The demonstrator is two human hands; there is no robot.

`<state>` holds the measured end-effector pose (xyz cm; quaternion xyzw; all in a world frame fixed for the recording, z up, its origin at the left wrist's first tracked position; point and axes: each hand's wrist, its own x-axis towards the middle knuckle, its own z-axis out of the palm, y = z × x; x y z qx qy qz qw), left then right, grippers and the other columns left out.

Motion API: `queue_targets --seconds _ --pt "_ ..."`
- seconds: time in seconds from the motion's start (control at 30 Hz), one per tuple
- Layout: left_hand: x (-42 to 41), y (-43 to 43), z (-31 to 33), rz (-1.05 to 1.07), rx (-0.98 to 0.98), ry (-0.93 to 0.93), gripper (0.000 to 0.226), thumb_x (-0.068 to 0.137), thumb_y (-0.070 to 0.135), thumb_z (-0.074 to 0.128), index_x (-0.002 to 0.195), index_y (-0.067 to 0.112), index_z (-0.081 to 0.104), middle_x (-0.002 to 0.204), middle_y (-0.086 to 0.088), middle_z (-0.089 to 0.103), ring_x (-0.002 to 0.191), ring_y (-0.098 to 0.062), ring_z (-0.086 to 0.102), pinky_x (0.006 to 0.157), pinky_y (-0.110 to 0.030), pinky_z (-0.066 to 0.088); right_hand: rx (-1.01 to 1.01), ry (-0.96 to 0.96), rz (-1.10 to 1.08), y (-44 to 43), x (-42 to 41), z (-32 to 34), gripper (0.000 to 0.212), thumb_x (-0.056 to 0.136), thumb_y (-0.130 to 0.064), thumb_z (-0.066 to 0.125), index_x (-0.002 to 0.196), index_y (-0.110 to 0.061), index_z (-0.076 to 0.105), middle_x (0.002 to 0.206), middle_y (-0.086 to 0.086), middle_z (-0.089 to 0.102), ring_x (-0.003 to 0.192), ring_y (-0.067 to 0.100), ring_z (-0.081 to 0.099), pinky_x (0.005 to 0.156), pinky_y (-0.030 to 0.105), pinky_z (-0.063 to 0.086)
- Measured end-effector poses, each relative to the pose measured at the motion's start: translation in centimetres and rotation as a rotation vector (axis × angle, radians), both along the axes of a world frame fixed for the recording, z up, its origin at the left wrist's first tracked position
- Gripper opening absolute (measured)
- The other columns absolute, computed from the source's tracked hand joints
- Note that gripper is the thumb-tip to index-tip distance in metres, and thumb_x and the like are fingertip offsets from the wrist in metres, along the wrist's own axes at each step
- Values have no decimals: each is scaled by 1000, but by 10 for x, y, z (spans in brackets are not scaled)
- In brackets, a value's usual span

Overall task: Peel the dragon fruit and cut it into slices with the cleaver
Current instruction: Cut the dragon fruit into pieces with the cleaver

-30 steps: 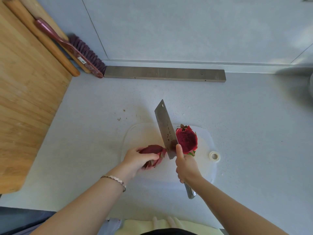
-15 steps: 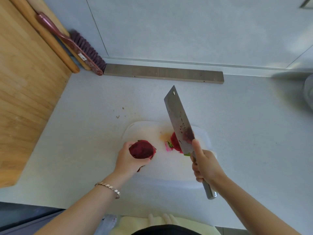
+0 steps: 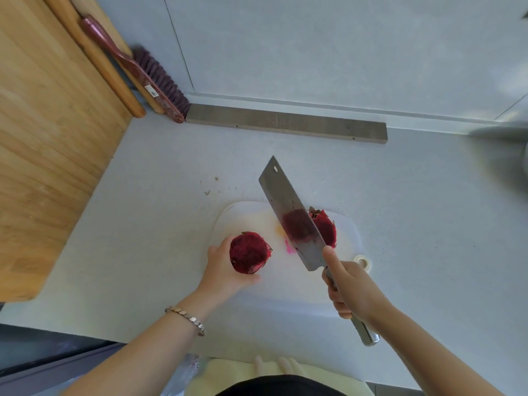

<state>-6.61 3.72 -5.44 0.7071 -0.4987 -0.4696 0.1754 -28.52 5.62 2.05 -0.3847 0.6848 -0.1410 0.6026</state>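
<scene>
Grey bench [image 3: 428,224]: carries everything; wooden board [image 3: 43,138] lies along its left side.
White cutting board [image 3: 285,287]: lies in front of the person, with a pink juice stain near its middle.
Cleaver [image 3: 288,212]: blade slants away from the person, red smear on its flat, partly covering one fruit half.
Right grip [image 3: 351,290]: closed round the cleaver's metal handle, one finger stretched up to the blade's heel.
Left grip [image 3: 223,275]: cupped round a dragon fruit half, fingers curled beneath it.
Held half [image 3: 249,252]: over the cutting board's left edge, dark red cut face upward.
Second half [image 3: 325,228]: on the cutting board, just behind the blade, skin on.
</scene>
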Motion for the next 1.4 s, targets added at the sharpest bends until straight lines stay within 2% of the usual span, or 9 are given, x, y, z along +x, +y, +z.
queue_targets --seconds 0.1,0.27,0.4,0.6,0.73,0.9,1.03,1.23,1.4 --pt "-2 0 -4 6 -53 -41 83 51 18 86 125 13 48 117 -5 49 105 -12 44 89 -22 41 5 31 48 4 2 4 54 92 -58 32 56 -18 24 41 -7 22 33 8 18 36 17 20" --pt "-8 -4 -3 85 -121 2 55 53 15 84 102 19 62 100 1 59 96 -14 55 65 -6 42 12 63 78 4 11 8 55 92 -58 31 55 -18 25 38 -8 24 31 8 20 36 16 22" --pt "-18 -8 -12 91 -134 68 54 41 29 78 93 28 64 95 -3 63 96 -24 62 70 -35 60 24 75 90 1 18 8 56 93 -58 32 54 -18 24 38 -9 23 31 8 20 37 16 22" --pt "-27 -5 -12 28 -206 4 54 50 18 82 100 26 61 95 6 63 99 -13 54 72 -12 45 92 142 138 2 26 4 58 89 -64 29 57 -16 26 40 -6 24 33 9 20 38 16 24" --pt "-28 -6 -12 28 -223 -8 53 50 25 82 99 26 64 94 5 66 96 -15 61 77 -30 55 113 197 199 6 29 3 59 89 -64 25 59 -14 31 46 -2 28 33 9 25 39 16 28" --pt "-30 -6 -13 49 -215 -8 49 48 37 79 94 25 64 90 3 66 92 -16 62 75 -34 56 109 238 217 8 31 0 60 90 -63 23 63 -11 35 47 -1 32 31 8 28 40 17 31" --pt "-31 -6 -11 100 -227 28 38 55 17 84 88 16 65 89 -2 65 93 -22 60 76 -39 55 126 226 211 8 32 -3 61 91 -63 23 71 -8 40 47 0 31 31 10 28 39 17 32" --pt "-31 -6 -11 112 -197 27 39 55 14 84 88 21 63 93 -2 64 92 -18 59 72 -23 48 126 304 261 14 33 0 61 91 -63 21 80 -9 47 56 3 33 42 13 34 45 21 38" --pt "-31 -6 -8 125 -180 34 45 54 12 85 92 17 61 97 -4 63 90 -19 62 75 -29 55 44 294 287 7 46 10 49 94 -57 25 64 -20 39 56 2 39 47 12 37 47 21 34"
